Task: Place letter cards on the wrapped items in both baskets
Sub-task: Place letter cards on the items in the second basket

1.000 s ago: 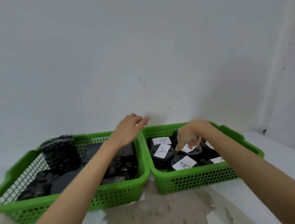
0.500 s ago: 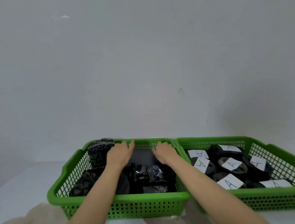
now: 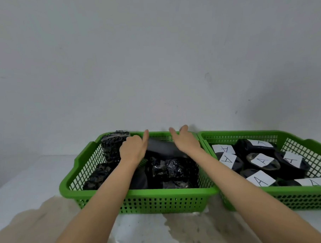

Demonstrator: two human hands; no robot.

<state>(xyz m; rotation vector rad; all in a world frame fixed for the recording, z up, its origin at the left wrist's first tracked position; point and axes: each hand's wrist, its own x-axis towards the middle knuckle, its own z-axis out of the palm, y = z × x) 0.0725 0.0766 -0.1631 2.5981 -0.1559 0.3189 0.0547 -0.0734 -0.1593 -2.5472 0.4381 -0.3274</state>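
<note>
The left hand [image 3: 132, 150] and the right hand [image 3: 186, 141] are held open and empty over the wrapped items [image 3: 169, 171] in the left basket [image 3: 159, 192], while cards [image 3: 260, 178] are seen only in the right basket [image 3: 306, 195] beside it.

White table [image 3: 38, 174] — two green baskets [image 3: 159, 200]

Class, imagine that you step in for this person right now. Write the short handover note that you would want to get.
Left hand: over the left basket, no card visible in it.
Right hand: open, over the same basket, touching a grey wrapped item.
Done: the right basket has white letter cards marked A lying on its items.
Left: the left basket's wrapped items show no cards. No spare cards are in view.
</note>
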